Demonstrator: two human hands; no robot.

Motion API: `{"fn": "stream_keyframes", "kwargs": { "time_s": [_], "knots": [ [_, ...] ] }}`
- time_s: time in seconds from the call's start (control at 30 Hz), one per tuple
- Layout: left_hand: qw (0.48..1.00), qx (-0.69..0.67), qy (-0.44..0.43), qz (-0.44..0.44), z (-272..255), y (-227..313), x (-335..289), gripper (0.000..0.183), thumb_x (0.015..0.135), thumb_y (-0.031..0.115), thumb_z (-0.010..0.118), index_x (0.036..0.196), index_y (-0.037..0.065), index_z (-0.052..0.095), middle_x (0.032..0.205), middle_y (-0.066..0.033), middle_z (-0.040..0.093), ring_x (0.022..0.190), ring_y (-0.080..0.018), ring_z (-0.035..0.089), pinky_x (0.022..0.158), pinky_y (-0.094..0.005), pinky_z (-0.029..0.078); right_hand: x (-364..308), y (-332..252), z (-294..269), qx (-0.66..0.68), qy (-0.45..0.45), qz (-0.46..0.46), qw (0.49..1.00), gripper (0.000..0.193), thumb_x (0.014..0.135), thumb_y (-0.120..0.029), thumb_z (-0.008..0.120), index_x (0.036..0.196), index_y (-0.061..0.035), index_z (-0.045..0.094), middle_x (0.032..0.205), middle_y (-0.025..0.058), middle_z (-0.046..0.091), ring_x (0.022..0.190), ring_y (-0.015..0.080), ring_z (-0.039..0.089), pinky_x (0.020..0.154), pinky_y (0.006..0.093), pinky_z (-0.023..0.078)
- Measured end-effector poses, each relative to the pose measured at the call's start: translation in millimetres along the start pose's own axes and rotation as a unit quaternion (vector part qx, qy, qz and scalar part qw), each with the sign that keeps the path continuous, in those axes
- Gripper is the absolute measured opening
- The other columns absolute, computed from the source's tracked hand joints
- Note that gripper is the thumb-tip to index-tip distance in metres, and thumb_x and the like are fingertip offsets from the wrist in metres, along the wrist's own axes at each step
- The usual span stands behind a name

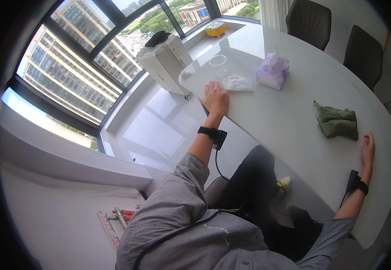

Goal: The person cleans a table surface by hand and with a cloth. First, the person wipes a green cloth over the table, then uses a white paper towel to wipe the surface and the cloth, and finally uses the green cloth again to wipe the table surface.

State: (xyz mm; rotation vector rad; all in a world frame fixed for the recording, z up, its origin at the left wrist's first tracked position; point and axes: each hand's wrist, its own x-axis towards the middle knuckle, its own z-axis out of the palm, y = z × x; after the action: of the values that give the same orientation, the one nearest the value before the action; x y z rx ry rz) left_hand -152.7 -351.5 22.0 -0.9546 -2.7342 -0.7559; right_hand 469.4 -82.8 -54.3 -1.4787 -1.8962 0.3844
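My left hand (215,98) lies palm down at the near left edge of the white table (290,114), fingers stretched out and holding nothing. Just beyond its fingertips is a crumpled, clear-white plastic bag or wrap (237,83). My right hand (368,149) rests on its side near the right end of the table, its fingers extended and nothing visible in them. A folded dark green cloth (337,121) lies a little to the left of that hand, apart from it.
A purple-and-white tissue box (272,74) stands mid-table. Behind the plastic lie two pale, see-through rings (217,60). Grey chairs (309,23) line the far right side. A white suitcase (164,63) stands by the window; a yellow stool (215,29) sits farther back.
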Motion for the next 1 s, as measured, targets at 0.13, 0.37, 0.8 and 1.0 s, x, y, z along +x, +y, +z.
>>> {"fn": "stream_keyframes", "kwargs": {
  "time_s": [0.13, 0.37, 0.8, 1.0],
  "knots": [
    [1.0, -0.004, 0.0, -0.001, 0.4, 0.0, -0.3, 0.045, 0.097, 0.026, 0.035, 0.136, 0.01, 0.051, 0.153, -0.0072, 0.04, 0.144, -0.0253, 0.031, 0.107, -0.0669, 0.023, 1.9, 2.5, -0.1, 0.0, -0.001, -0.001, 1.0, 0.038, 0.099, -0.019, 0.052, 0.133, -0.001, 0.05, 0.108, 0.0091, 0.066, 0.103, 0.0252, 0.062, 0.093, 0.034, 0.045],
    [1.0, 0.0, -0.002, -0.006, 1.2, -2.5, 0.5, 0.046, 0.097, 0.026, 0.035, 0.138, 0.01, 0.051, 0.153, -0.0066, 0.039, 0.144, -0.0246, 0.03, 0.107, -0.0664, 0.023, -0.6, -2.9, 1.3, 0.028, -0.003, -0.002, 1.0, 0.038, 0.098, -0.017, 0.053, 0.131, -0.0004, 0.051, 0.109, 0.0091, 0.066, 0.103, 0.0232, 0.062, 0.093, 0.0331, 0.045],
    [1.0, 0.002, -0.014, -0.005, 1.6, -0.3, 2.7, 0.046, 0.097, 0.027, 0.035, 0.138, 0.012, 0.05, 0.153, -0.0061, 0.039, 0.144, -0.0244, 0.03, 0.107, -0.0677, 0.024, 5.7, 22.0, 3.7, 0.073, 0.008, -0.019, 0.997, 0.04, 0.098, -0.017, 0.053, 0.133, 0.0003, 0.05, 0.11, 0.0086, 0.065, 0.103, 0.0216, 0.061, 0.093, 0.0311, 0.045],
    [1.0, -0.002, -0.004, -0.002, 6.3, -4.4, 2.7, 0.045, 0.098, 0.027, 0.034, 0.136, 0.012, 0.051, 0.153, -0.0063, 0.04, 0.144, -0.0246, 0.03, 0.106, -0.069, 0.023, 1.2, 6.2, 1.3, 0.029, -0.001, 0.01, 1.0, 0.044, 0.098, -0.018, 0.054, 0.137, 0.0001, 0.047, 0.111, 0.008, 0.064, 0.104, 0.0201, 0.06, 0.093, 0.0305, 0.045]
  ]
}}
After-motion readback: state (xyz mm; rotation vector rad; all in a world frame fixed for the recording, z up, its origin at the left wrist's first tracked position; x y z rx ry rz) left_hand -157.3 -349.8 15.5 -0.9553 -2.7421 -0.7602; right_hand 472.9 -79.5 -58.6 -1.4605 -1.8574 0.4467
